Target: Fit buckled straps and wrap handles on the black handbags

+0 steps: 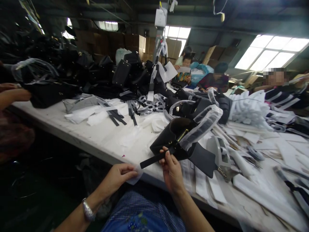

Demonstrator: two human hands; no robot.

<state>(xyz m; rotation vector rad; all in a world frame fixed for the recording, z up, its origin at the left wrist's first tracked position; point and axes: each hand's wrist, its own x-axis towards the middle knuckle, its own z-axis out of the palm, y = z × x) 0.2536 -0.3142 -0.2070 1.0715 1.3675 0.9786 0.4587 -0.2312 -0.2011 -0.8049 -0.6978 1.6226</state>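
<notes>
A black handbag (161,133) lies tilted on the table in front of me, its handle (201,127) wrapped in clear plastic. Its dark flap (204,159), with a metal clasp at the end, hangs out to the right. My right hand (171,169) pinches a black strap (152,160) that reaches from the bag towards the left. Closed at the strap's free end, my left hand (122,175) grips a thin translucent wrapping sheet (136,177). The sheet is at the strap's tip; whether it wraps around it I cannot tell.
Loose black straps (116,116) and white wrapping sheets (82,112) lie left of the bag. Black bags (123,72) are piled behind. White padding (251,106) and flat strips cover the right side. At far left, another person's hand (16,93) is by a black bag.
</notes>
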